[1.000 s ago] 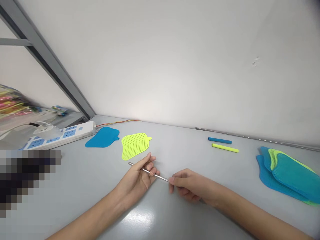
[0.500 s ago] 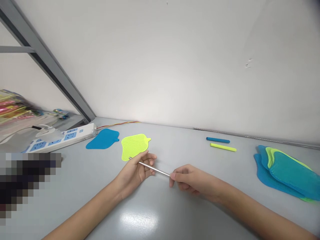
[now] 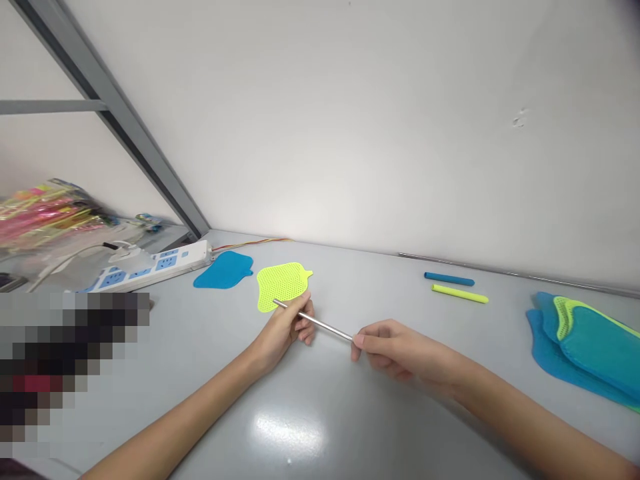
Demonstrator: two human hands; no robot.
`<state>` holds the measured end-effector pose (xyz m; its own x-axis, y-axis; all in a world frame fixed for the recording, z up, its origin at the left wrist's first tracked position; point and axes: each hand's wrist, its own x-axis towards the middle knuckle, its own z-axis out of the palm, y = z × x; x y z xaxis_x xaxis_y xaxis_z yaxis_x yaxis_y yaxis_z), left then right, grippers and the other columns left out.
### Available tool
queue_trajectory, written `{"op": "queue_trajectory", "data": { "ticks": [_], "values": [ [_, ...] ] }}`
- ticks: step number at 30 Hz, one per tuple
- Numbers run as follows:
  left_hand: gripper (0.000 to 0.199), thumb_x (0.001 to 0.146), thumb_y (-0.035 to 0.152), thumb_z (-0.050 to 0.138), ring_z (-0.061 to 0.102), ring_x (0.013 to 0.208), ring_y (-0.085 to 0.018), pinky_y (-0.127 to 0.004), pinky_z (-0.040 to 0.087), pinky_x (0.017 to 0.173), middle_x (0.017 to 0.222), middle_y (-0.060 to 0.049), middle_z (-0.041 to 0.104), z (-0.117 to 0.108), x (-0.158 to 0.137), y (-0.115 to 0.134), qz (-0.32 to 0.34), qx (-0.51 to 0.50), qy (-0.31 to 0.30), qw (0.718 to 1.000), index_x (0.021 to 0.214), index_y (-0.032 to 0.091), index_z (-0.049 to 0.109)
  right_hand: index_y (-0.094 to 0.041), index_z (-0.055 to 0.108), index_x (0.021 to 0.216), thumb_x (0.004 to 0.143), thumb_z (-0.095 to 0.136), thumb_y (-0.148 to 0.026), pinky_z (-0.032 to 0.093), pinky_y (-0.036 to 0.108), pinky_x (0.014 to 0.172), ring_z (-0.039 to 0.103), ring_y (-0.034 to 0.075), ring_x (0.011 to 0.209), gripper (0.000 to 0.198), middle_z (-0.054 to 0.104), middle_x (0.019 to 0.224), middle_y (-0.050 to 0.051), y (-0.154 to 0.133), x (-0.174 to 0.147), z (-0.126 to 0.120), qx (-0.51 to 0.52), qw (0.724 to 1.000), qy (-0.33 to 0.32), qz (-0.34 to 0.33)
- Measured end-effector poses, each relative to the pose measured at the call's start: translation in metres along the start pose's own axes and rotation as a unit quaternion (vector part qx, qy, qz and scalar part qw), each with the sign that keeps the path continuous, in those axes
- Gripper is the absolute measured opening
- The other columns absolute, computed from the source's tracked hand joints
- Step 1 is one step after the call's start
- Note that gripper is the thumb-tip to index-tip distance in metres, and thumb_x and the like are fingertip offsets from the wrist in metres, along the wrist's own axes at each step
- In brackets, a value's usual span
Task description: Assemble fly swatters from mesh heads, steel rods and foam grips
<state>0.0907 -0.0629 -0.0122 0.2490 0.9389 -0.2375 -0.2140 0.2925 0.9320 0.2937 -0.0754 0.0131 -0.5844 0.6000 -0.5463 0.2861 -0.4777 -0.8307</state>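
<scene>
A thin silver metal rod (image 3: 327,327) slants between my two hands above the table. My right hand (image 3: 390,347) pinches its near right end between thumb and fingers. Closed around the rod toward its other end is my left hand (image 3: 287,333), and the tip sticks out past the thumb. Just behind this hand lies a yellow-green perforated fly swatter head (image 3: 281,283), partly covered by the fingers. A blue swatter head (image 3: 225,270) lies flat to its left.
A blue tube (image 3: 449,279) and a yellow-green tube (image 3: 460,294) lie at the right back, near long metal rods (image 3: 475,268) along the wall. Blue and green swatter heads (image 3: 595,347) are stacked far right. At left are a power strip (image 3: 165,263) and plastic-wrapped items (image 3: 45,213).
The view has shifted, so the table things appear farther right. My left hand has closed its fingers more around the rod; my right hand keeps its pinch.
</scene>
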Motion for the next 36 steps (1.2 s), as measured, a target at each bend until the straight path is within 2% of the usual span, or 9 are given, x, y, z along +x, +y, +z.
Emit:
{"op": "queue_trajectory", "data": {
  "ticks": [5,11,15,20,32,36],
  "values": [
    [0.039,0.079,0.037,0.050,0.033,0.040,-0.007,-0.020,0.033,0.046,0.047,0.006,0.030,-0.002,0.002,-0.005,0.046,0.010,0.004,0.999,0.048,0.016,0.039,-0.016,0.055,0.075,0.075,0.048,-0.046,0.013,0.019,0.041,0.019,0.004,0.045,0.030,0.028,0.054,-0.006,-0.005,-0.003,0.000,-0.008,1.000,0.022,0.006],
    [0.043,0.081,0.047,0.039,0.030,0.043,-0.009,-0.022,0.027,0.048,0.045,0.005,0.029,-0.005,0.000,-0.013,0.083,0.098,-0.049,0.990,0.051,0.017,0.040,-0.017,0.056,0.077,0.076,0.047,-0.045,0.012,0.019,0.041,0.017,0.004,0.045,0.029,0.027,0.054,-0.006,-0.007,-0.005,-0.001,-0.005,1.000,0.010,0.004],
    [0.043,0.082,0.046,0.037,0.027,0.043,-0.009,-0.023,0.023,0.047,0.046,0.004,0.030,-0.006,-0.002,-0.016,0.067,0.125,-0.080,0.987,0.050,0.018,0.035,-0.016,0.056,0.075,0.077,0.048,-0.044,0.013,0.019,0.041,0.018,0.004,0.045,0.029,0.027,0.054,-0.006,-0.008,-0.007,-0.001,-0.005,1.000,0.011,0.006],
    [0.040,0.084,0.041,0.038,0.027,0.044,-0.009,-0.024,0.022,0.048,0.045,0.004,0.030,-0.004,-0.004,-0.015,0.052,0.128,-0.086,0.987,0.051,0.018,0.034,-0.016,0.055,0.075,0.076,0.049,-0.045,0.014,0.018,0.041,0.019,0.004,0.045,0.030,0.027,0.055,-0.005,-0.006,-0.006,-0.002,-0.004,1.000,0.010,0.002],
    [0.039,0.087,0.039,0.032,0.024,0.048,-0.008,-0.023,0.022,0.048,0.051,0.006,0.025,-0.003,-0.009,-0.018,0.055,0.188,-0.124,0.973,0.054,0.018,0.026,-0.015,0.055,0.076,0.077,0.049,-0.044,0.009,0.020,0.040,0.014,0.005,0.045,0.030,0.021,0.054,-0.006,0.002,-0.003,-0.008,0.031,0.997,-0.066,0.011],
    [0.039,0.088,0.039,0.027,0.024,0.049,-0.008,-0.024,0.022,0.049,0.051,0.006,0.026,0.000,-0.012,-0.017,0.045,0.215,-0.130,0.967,0.055,0.018,0.024,-0.016,0.054,0.075,0.078,0.048,-0.042,0.007,0.021,0.039,0.013,0.005,0.043,0.027,0.020,0.053,-0.007,0.002,-0.002,-0.010,0.052,0.994,-0.090,0.032]
  ]
}}
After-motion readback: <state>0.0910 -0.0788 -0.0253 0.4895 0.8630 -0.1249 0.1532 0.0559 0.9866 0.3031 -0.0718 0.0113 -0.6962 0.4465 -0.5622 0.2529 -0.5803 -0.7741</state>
